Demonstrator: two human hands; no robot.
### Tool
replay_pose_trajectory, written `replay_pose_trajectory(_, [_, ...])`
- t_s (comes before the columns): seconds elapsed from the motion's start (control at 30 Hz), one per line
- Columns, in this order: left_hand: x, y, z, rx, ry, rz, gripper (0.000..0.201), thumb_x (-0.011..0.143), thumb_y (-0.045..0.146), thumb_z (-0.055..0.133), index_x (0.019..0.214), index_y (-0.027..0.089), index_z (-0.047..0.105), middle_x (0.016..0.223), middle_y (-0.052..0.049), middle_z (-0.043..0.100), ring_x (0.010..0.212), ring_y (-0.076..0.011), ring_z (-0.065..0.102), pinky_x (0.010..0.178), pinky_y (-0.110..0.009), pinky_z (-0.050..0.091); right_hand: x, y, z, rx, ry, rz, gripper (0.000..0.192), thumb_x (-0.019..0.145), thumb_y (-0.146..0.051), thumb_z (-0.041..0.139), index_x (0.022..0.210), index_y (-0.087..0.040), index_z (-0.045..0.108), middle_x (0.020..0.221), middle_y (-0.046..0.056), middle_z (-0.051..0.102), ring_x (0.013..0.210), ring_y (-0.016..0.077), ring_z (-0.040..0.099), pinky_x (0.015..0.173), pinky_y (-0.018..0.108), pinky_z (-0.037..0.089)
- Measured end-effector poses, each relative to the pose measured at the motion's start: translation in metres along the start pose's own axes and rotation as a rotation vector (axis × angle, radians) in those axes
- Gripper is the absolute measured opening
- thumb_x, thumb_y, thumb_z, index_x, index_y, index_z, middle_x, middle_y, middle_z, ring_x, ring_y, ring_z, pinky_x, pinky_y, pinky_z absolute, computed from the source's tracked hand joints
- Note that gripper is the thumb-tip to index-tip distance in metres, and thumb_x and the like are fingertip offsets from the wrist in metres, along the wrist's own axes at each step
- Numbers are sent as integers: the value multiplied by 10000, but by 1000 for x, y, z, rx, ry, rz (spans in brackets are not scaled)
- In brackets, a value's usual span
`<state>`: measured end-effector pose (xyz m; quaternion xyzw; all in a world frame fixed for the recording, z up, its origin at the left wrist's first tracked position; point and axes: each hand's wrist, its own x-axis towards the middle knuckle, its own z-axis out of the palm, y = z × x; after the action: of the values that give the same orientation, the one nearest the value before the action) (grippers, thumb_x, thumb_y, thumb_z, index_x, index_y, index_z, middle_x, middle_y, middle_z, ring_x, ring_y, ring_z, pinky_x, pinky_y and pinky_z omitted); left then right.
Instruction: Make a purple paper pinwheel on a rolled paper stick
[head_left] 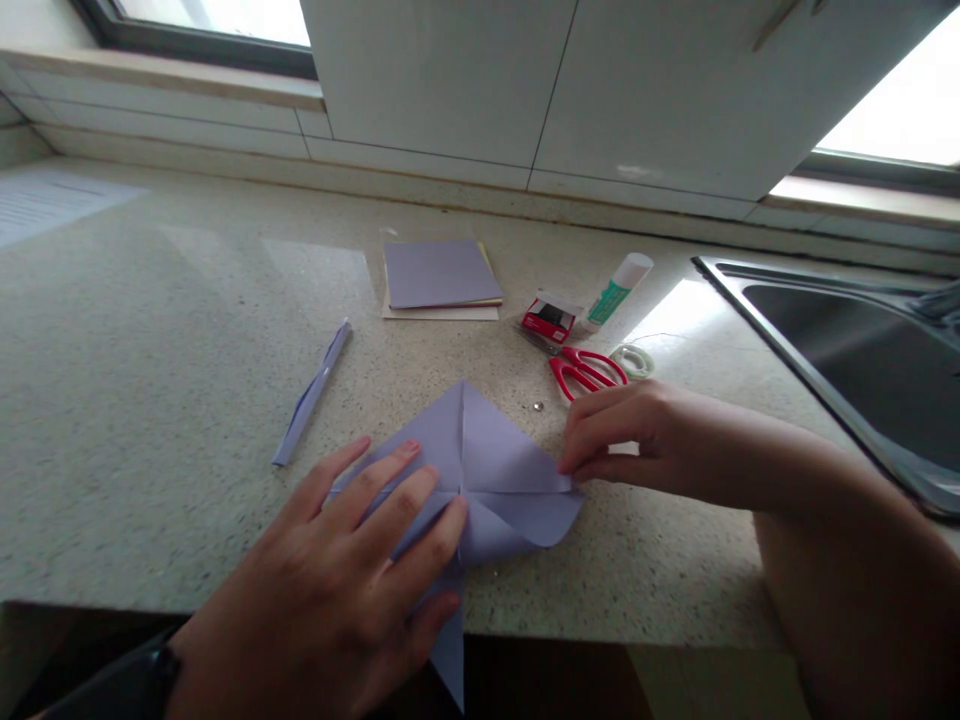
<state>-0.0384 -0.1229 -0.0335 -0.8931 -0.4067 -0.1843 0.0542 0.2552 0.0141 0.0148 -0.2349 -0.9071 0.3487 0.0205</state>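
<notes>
A purple sheet of paper, creased and partly cut toward its middle, lies at the counter's front edge, one pointed flap hanging over it. My left hand rests on the sheet's left side with fingers spread flat, covering part of it. At the right corner my right hand pinches the paper between thumb and fingers. The lower right flap curls upward. A thin rolled purple paper stick lies to the left. Just beyond my right hand are red-handled scissors and a small round metallic piece.
A stack of coloured paper lies toward the back. Near the scissors are a red box, a glue stick and a roll of tape. A metal sink is set in at right. Printed sheets lie far left.
</notes>
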Motion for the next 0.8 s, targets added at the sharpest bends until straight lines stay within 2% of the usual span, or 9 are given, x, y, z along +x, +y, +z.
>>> replay_pose_trajectory(0.33, [0, 0, 0, 19, -10, 1, 309, 977, 327, 562, 1239, 226, 689, 1262, -88, 702, 1215, -352, 620, 1048, -587, 431, 16, -21, 16, -21, 117, -36, 98, 981, -244, 590, 948, -200, 671, 915, 33, 668, 813, 142, 600, 735, 280, 464])
replay_pose_trajectory(0.5, [0, 1, 0, 17, -14, -9, 309, 976, 329, 565, 1241, 229, 687, 1261, -93, 698, 1217, -358, 619, 1042, -599, 445, 27, -25, 21, -67, 145, -56, 94, 988, -222, 579, 935, -200, 653, 909, 38, 665, 863, 163, 588, 775, 297, 452])
replay_pose_trajectory(0.67, [-1, 1, -1, 26, -15, -2, 316, 984, 335, 555, 1254, 230, 680, 1264, -101, 694, 1221, -363, 618, 1028, -613, 460, 26, -22, 18, -25, 167, -1, 127, 1009, -249, 546, 941, -194, 640, 894, 26, 667, 798, 138, 585, 718, 264, 445])
replay_pose_trajectory(0.8, [0, 0, -2, 33, -13, 8, 319, 986, 346, 550, 1247, 218, 679, 1254, -118, 693, 1216, -379, 619, 1004, -633, 480, 32, -27, 21, 10, 162, -39, 103, 1003, -211, 558, 947, -188, 642, 868, 5, 673, 756, 113, 586, 685, 236, 441])
